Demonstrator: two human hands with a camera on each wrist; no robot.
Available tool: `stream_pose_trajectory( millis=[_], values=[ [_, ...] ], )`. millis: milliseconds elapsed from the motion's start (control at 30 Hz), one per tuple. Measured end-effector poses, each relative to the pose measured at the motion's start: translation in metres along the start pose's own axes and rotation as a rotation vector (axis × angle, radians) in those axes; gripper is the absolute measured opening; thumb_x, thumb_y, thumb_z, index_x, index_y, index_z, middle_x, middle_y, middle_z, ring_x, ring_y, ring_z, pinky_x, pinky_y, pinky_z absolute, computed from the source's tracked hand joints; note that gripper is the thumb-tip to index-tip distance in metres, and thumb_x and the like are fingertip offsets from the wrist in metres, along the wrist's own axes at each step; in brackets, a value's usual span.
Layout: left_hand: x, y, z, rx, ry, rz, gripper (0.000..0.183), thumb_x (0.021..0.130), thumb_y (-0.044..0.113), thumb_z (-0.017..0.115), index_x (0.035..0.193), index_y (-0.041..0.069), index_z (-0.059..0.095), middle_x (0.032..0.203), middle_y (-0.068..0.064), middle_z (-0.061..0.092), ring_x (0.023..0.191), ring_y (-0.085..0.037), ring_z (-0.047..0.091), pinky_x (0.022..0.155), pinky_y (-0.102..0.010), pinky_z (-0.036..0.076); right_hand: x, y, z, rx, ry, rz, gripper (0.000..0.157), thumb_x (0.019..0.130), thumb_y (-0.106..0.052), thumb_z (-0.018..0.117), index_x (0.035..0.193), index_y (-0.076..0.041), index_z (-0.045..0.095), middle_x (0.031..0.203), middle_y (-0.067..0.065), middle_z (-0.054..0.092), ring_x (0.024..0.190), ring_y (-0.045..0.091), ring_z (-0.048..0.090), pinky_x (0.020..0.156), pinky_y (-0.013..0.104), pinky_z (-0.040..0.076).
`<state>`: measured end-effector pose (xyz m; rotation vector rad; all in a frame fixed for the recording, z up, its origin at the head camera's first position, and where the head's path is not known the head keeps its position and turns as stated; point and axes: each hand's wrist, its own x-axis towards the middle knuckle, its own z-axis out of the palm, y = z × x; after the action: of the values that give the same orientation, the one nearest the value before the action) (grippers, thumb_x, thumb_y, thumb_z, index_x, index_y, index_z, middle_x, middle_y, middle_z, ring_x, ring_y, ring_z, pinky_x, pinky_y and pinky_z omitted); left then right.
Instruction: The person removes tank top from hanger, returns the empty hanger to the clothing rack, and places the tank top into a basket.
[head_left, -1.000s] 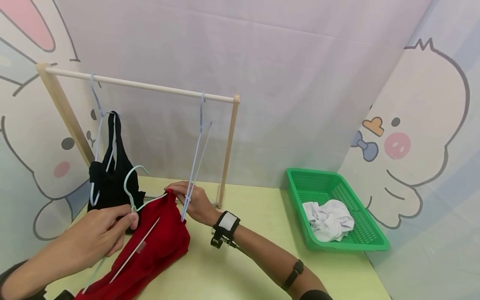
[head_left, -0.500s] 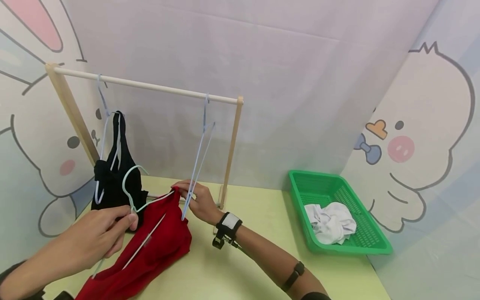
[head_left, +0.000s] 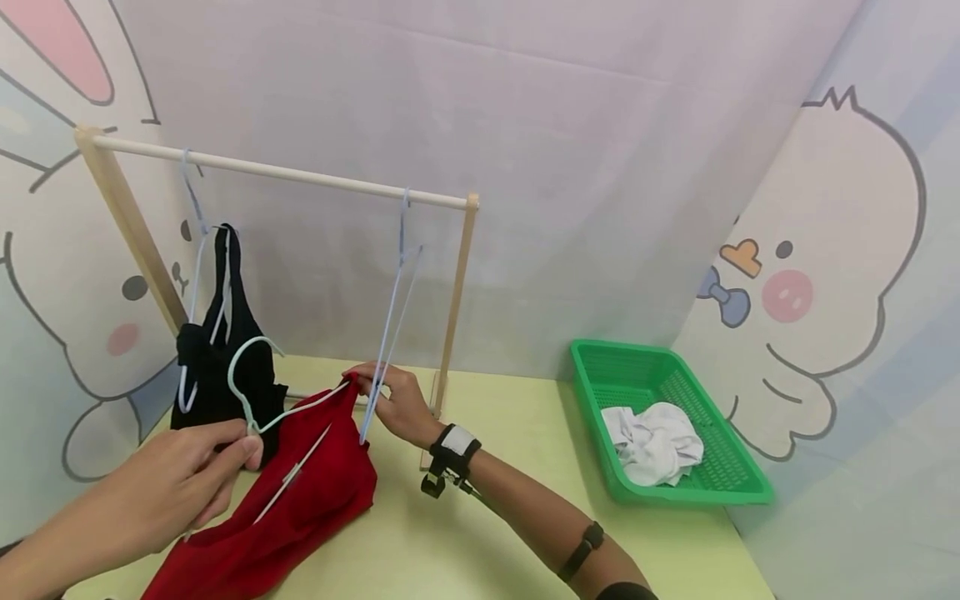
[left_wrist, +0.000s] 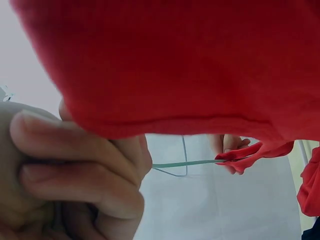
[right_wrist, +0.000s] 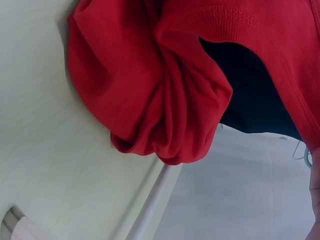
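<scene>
In the head view my left hand (head_left: 195,479) pinches a mint-green wire hanger (head_left: 231,375) at its neck, below the hook. A red top (head_left: 330,471) drapes over the hanger, and a length of its bottom bar shows through the top's opening. At the far end of the hanger's arm, the fingers of my right hand (head_left: 397,408) pinch a gathered bit of the red cloth. The left wrist view shows curled fingers (left_wrist: 75,165) below the red cloth. The right wrist view is mostly folds of the top (right_wrist: 150,90), with fingers at its right edge.
A wooden rack (head_left: 292,173) with a white rail stands at the back left. A black top (head_left: 247,367) hangs there on a blue hanger; another blue hanger (head_left: 390,325) hangs bare, overlapping my right hand. A green basket (head_left: 611,467) holds white cloth (head_left: 656,442) at right.
My left hand and the hanger's hook have shifted slightly left and down. My right hand has drawn the red cloth slightly outward, toward the hanger's end. Rack and basket stay put.
</scene>
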<state>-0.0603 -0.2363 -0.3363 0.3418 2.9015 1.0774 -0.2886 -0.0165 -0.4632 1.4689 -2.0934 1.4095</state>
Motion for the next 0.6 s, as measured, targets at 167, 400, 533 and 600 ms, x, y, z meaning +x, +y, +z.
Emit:
stream_pose_trajectory(
  millis=[167,400,533,600],
  values=[
    [-0.0013,-0.0034,0.0007,-0.011,-0.001,0.011,0.018,0.116,0.018,0.050,0.103,0.012,0.062,0.058,0.010,0.048,0.045,-0.007,0.044,0.044,-0.029,0.043,-0.0020,0.0020,0.0016,-0.011,0.008,0.078,0.024,0.106,0.000,0.064,0.128,0.001,0.074,0.121,0.015,0.077,0.107,0.021,0.073,0.092,0.019,0.054],
    [-0.0017,-0.0071,0.0018,0.004,-0.010,-0.037,0.020,0.116,0.022,0.051,0.104,0.012,0.064,0.058,0.007,0.050,0.048,-0.009,0.046,0.047,-0.028,0.043,-0.0062,0.0072,0.0031,-0.011,-0.002,0.180,0.027,0.107,0.001,0.061,0.130,-0.001,0.075,0.122,0.014,0.078,0.108,0.010,0.071,0.088,0.017,0.054],
    [-0.0016,-0.0079,0.0016,0.016,-0.008,-0.038,0.020,0.116,0.021,0.051,0.103,0.012,0.064,0.058,0.007,0.050,0.049,-0.010,0.047,0.048,-0.028,0.042,-0.0073,0.0089,0.0029,-0.008,-0.005,0.210,0.027,0.107,0.001,0.061,0.130,0.000,0.075,0.119,0.015,0.078,0.106,0.012,0.072,0.087,0.017,0.055],
    [-0.0018,-0.0081,0.0017,0.024,-0.004,-0.039,0.020,0.116,0.021,0.051,0.102,0.013,0.064,0.058,0.007,0.050,0.048,-0.010,0.046,0.049,-0.028,0.042,-0.0079,0.0090,0.0025,-0.009,-0.003,0.219,0.027,0.107,0.002,0.061,0.130,0.001,0.075,0.118,0.016,0.078,0.106,0.015,0.073,0.089,0.018,0.055]
  ],
)
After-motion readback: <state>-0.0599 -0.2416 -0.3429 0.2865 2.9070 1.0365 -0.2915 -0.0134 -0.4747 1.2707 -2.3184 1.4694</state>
